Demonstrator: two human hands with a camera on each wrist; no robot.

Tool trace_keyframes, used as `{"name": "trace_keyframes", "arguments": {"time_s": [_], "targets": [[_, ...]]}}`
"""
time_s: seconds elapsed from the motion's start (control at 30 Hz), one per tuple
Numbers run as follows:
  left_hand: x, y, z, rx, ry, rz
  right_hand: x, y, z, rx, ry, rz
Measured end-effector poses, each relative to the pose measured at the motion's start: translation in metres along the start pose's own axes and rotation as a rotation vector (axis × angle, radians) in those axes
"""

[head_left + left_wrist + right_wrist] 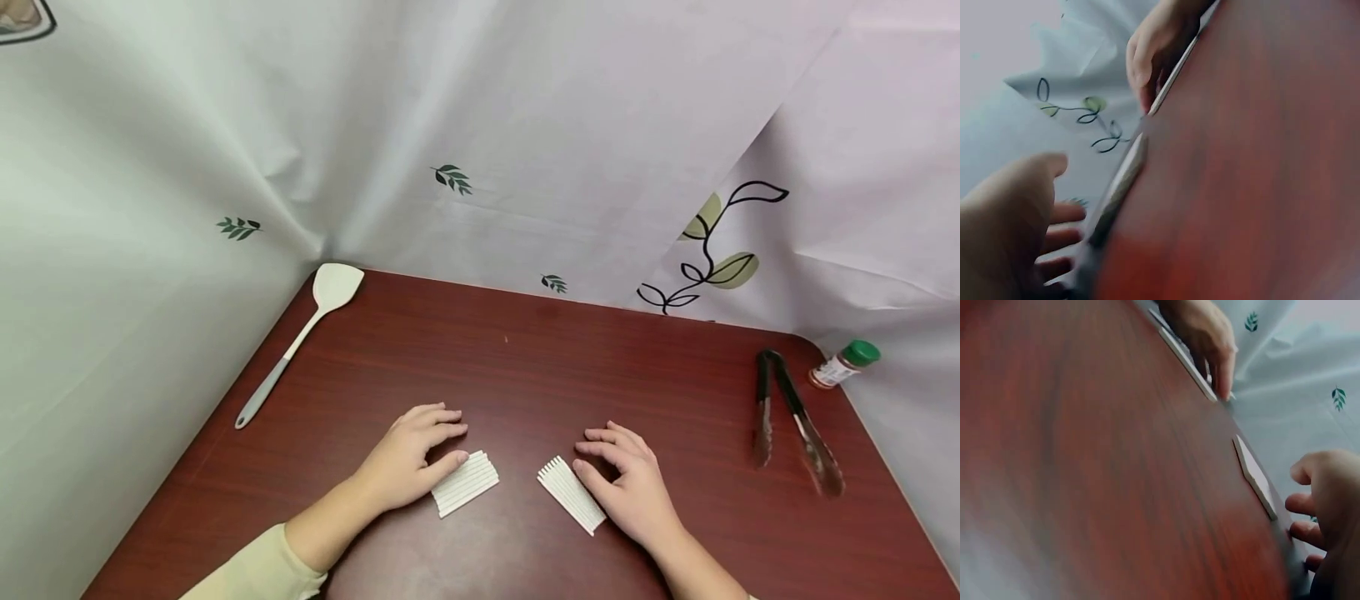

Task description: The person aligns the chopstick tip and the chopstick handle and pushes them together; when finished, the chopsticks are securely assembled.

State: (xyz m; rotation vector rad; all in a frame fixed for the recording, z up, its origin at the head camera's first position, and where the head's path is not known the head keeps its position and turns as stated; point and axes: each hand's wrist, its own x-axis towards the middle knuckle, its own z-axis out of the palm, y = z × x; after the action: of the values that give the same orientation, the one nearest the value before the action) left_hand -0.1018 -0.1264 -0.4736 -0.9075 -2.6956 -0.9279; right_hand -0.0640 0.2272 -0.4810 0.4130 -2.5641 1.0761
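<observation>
Two flat rows of short white sticks lie on the table in the head view. My left hand (pixel 405 462) rests by the left row (pixel 471 485), its fingers loosely spread and its thumb at the row's upper edge. On the other side, my right hand (pixel 637 492) rests beside the right row (pixel 567 493), thumb close to the sticks, fingers relaxed. Neither hand grips anything. The left wrist view shows the left row (pixel 1125 175) edge-on, near the left hand's fingers (pixel 1063 237). In the right wrist view, the right row (pixel 1255 478) lies near the right thumb.
A white spatula (pixel 336 287) with a grey handle lies along the table's left edge. Black-handled metal tongs (pixel 789 388) lie spread at the right, beside a green-capped spice jar (pixel 834 372). Patterned cloth (pixel 480 242) hangs around the reddish-brown table (pixel 480 367).
</observation>
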Motion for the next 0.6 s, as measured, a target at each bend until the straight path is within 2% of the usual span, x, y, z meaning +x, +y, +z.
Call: {"name": "trace_keyframes", "arguments": {"time_s": [0.17, 0.37, 0.6], "targets": [[-0.007, 0.000, 0.013, 0.073, 0.030, 0.021, -0.003, -0.001, 0.006, 0.006, -0.012, -0.031], [-0.010, 0.001, 0.015, 0.066, 0.060, 0.056, -0.005, 0.000, 0.006, -0.011, -0.041, -0.098], [-0.010, 0.012, 0.020, 0.137, 0.077, 0.074, -0.007, 0.001, 0.005, -0.027, -0.048, -0.116]]}}
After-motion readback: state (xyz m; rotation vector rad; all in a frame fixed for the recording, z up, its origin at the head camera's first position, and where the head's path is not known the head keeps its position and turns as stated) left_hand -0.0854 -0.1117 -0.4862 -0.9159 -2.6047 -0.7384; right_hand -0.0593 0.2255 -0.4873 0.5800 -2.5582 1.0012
